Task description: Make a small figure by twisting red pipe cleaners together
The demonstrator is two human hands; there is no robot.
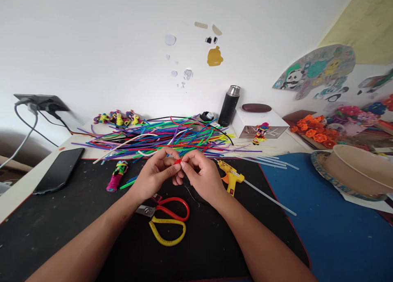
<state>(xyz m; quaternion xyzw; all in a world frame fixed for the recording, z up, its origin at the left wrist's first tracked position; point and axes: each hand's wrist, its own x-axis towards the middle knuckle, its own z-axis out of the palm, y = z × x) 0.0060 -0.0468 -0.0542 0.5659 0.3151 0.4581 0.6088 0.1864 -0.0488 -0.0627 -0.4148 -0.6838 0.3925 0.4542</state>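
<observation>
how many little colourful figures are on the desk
5 visible: three figures at the back left, one pink-and-green figure on the black mat, one purple-topped figure by the white box. More may be hidden.

Both hands (156, 171) pinch close together — forearms (106, 222) angled inward.

A small piece (178, 161) sat between the left hand (156, 169) and right hand (202, 173), beyond scissors (150, 211) on a mat (208, 249); a glue gun (231, 174) lay right, a phone (59, 171) left, pipe cleaners (153, 138) spread far behind
</observation>
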